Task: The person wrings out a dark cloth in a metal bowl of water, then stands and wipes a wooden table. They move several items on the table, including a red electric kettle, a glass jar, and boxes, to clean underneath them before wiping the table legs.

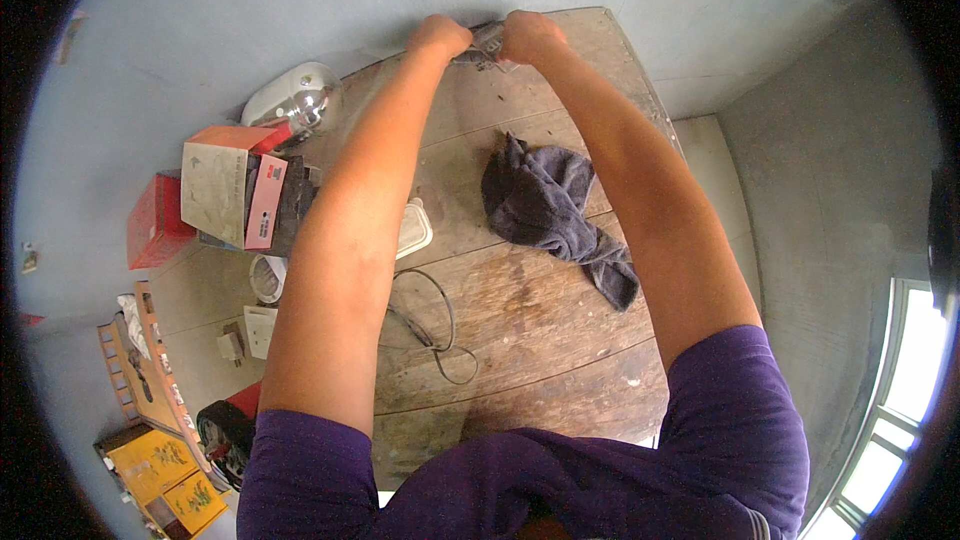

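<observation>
Both arms reach out to the far edge of a worn wooden table [525,300], close to the wall. My left hand [441,36] is closed on one side of a crumpled grey, partly clear item [487,41], perhaps a plastic bag. The other side of it is gripped by my right hand [531,37]. Fingers hide much of the item, so its exact kind cannot be told. A dark grey cloth towel [544,199] lies bunched and twisted on the boards, between the forearms and nearer to me than the hands.
A looped cable [454,315] and a white plastic lid or tray [414,229] lie beside my left forearm. Further left are an opened cardboard box [217,184], a red box [156,221], a shiny metal vessel [296,101] and a white plug adapter [231,345]. Walls border the table's far side.
</observation>
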A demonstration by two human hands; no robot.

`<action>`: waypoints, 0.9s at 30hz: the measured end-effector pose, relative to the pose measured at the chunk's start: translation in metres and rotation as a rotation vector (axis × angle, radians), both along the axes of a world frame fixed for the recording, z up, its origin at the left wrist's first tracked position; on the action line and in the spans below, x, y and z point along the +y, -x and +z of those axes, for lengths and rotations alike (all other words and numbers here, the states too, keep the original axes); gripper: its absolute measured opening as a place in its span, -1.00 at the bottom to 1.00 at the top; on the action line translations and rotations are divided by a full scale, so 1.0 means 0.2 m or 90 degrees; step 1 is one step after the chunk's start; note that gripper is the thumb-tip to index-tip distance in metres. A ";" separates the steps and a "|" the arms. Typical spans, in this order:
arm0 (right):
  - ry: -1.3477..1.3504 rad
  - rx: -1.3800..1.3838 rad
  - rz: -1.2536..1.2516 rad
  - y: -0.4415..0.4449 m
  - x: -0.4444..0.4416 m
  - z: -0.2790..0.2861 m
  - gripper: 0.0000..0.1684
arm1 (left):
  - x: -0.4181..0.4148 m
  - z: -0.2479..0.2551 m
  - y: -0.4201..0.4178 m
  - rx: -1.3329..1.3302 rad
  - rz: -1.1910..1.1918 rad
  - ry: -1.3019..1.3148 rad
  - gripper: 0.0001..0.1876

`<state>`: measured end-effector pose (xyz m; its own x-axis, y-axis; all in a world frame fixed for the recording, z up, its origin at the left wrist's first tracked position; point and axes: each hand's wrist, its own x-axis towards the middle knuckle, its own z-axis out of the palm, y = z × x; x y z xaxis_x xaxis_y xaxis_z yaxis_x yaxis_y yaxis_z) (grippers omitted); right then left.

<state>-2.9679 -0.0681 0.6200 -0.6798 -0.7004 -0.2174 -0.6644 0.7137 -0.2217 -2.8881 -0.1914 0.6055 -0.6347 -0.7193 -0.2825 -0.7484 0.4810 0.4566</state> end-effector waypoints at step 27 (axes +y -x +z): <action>0.285 -0.034 0.421 -0.61 1.03 0.21 -0.29 | 0.41 0.56 -0.72 0.981 0.263 -0.041 -0.87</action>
<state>-2.8452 0.1388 0.6625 -0.0894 -0.9832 0.1589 -0.8990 0.0109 -0.4378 -2.7431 -0.1089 0.7179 -0.1034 -0.9191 0.3801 0.3587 0.3220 0.8762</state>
